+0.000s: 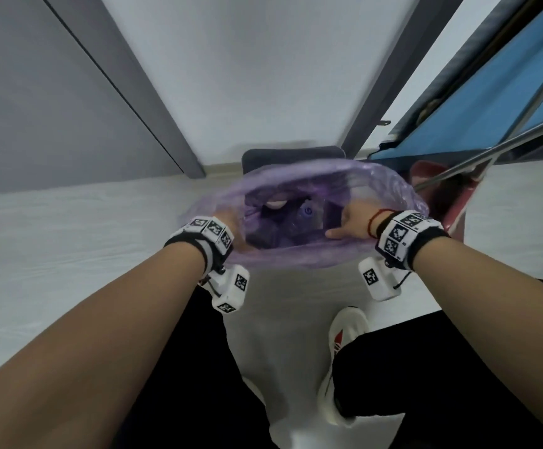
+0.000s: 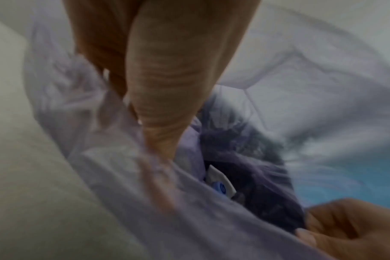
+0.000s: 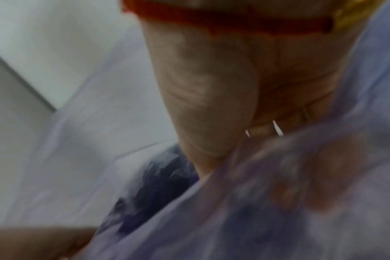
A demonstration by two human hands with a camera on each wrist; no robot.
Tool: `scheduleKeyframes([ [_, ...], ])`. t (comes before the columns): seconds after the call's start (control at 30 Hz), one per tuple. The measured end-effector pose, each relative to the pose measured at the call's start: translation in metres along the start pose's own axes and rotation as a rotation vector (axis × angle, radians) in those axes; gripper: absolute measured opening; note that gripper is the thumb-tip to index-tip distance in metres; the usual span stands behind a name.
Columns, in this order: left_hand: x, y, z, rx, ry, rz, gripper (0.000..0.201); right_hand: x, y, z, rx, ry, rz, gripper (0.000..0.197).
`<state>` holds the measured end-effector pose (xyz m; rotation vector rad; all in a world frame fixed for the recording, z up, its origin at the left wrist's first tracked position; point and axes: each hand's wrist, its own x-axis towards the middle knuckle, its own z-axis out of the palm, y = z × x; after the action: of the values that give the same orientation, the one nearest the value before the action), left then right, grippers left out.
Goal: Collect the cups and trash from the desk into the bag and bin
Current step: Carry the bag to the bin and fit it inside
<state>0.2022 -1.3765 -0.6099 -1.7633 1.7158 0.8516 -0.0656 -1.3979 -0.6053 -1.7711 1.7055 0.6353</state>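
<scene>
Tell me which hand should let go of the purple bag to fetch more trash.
Probably the right hand: only its thumb hooks the purple bag rim, while the left hand pinches its side firmly.

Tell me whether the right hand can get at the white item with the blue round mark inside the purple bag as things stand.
Probably yes. The translucent purple plastic bag is held open, and the white item with the blue round mark lies uncovered inside. But the right hand is gripping the rim, as is the left hand, so it must let go first.
</scene>
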Motion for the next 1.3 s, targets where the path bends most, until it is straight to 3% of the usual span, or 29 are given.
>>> scheduleKeyframes([
  [0.03,0.000,-0.006,0.008,-0.020,-0.005,-0.002,0.069,0.000,0.002,-0.002,0.055,-0.003,0.012,0.047],
  [0.1,0.007,-0.018,0.025,-0.145,-0.032,0.003,0.097,0.010,0.013,0.001,0.284,-0.214,0.068,0.049],
  [0.17,0.010,-0.024,0.035,-0.178,-0.083,0.012,0.103,0.016,0.027,0.008,0.594,-0.355,0.185,0.060],
  [0.23,0.011,-0.030,0.040,-0.211,-0.076,-0.007,0.101,0.018,0.036,0.017,0.806,-0.252,0.313,0.058],
  [0.3,0.015,-0.036,0.040,-0.334,-0.018,-0.014,0.099,0.017,0.040,0.022,0.908,-0.063,0.347,0.053],
  [0.37,0.024,-0.040,0.038,-0.442,0.006,-0.004,0.098,0.016,0.043,0.028,0.965,-0.020,0.355,0.060],
  [0.43,0.033,-0.042,0.031,-0.652,0.023,0.056,0.087,0.022,0.042,0.032,1.010,0.002,0.373,0.069],
  [0.53,0.051,-0.038,0.009,-1.040,0.164,0.075,0.031,0.032,0.030,0.017,1.030,0.078,0.297,0.077],
  [0.67,0.063,-0.019,-0.033,-1.455,0.336,0.064,0.024,0.047,0.007,-0.024,1.039,0.196,0.074,0.078],
  [0.73,0.063,-0.008,-0.049,-1.441,0.364,0.133,0.043,0.051,-0.005,-0.040,0.992,0.181,-0.014,0.085],
  [0.8,0.064,0.000,-0.056,-1.275,0.356,0.181,0.058,0.061,-0.010,-0.044,0.952,0.176,-0.064,0.072],
  [0.9,0.070,0.005,-0.052,-1.134,0.316,0.124,0.049,0.073,-0.012,-0.038,0.947,0.124,0.013,0.067],
  [0.93,0.072,0.004,-0.048,-1.132,0.249,0.085,0.051,0.076,-0.010,-0.033,0.952,0.081,0.095,0.074],
  [1.0,0.085,-0.009,-0.029,-1.211,0.049,-0.025,0.077,0.078,-0.005,-0.022,0.997,-0.035,0.233,0.095],
  [1.07,0.106,-0.031,-0.001,-1.290,-0.065,-0.113,0.089,0.083,0.003,-0.010,1.053,-0.153,0.269,0.117],
  [1.13,0.116,-0.044,0.021,-1.300,-0.129,-0.135,0.101,0.087,0.013,0.000,1.058,-0.211,0.272,0.125],
  [1.2,0.081,-0.033,0.010,-1.245,-0.160,-0.157,0.103,0.076,0.017,0.000,0.972,-0.242,0.274,0.118],
  [1.3,0.035,-0.017,-0.021,-1.106,-0.048,-0.278,0.081,0.045,0.017,-0.013,0.759,-0.301,0.275,0.094],
])
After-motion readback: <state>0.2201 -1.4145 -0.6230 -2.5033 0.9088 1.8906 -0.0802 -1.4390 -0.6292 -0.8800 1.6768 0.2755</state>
